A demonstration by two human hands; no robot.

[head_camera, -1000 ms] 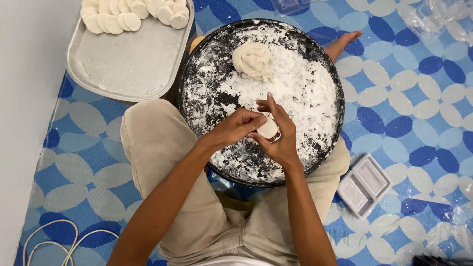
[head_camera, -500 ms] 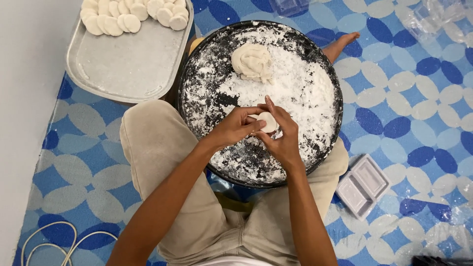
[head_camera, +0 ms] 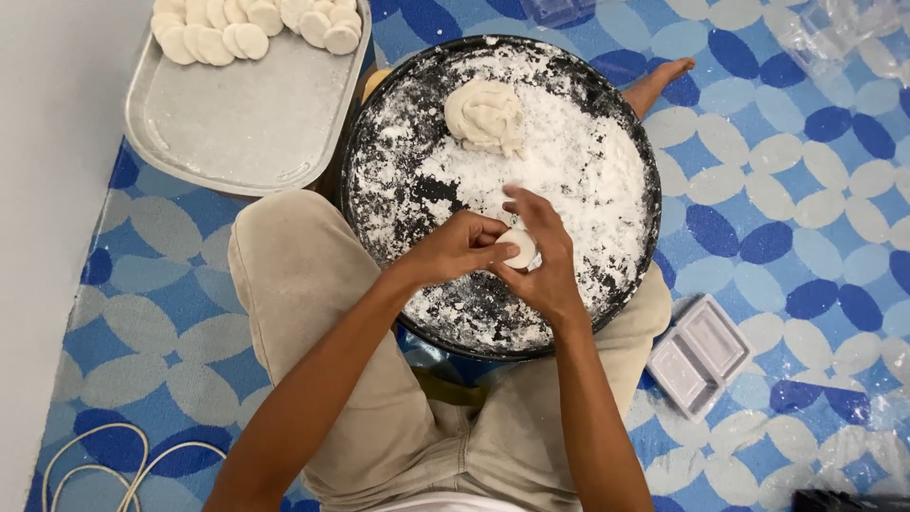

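1. While both hands meet over the floured round pan [head_camera: 607, 85], the step in hand looks like shaping one small dough disc [head_camera: 520, 248].
2. Left hand [head_camera: 455, 248] pinches the disc's edge; right hand [head_camera: 545, 270] cups it from below (fingers partly hidden, so probably).
3. A next move calls for gentle, even pressure.
4. Forearms converge, wrists bent inward; the dough lump [head_camera: 486, 116] lies apart.

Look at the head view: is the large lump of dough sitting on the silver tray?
No, the large lump of dough lies in the floured round black pan, while the silver tray holds only small flattened discs.
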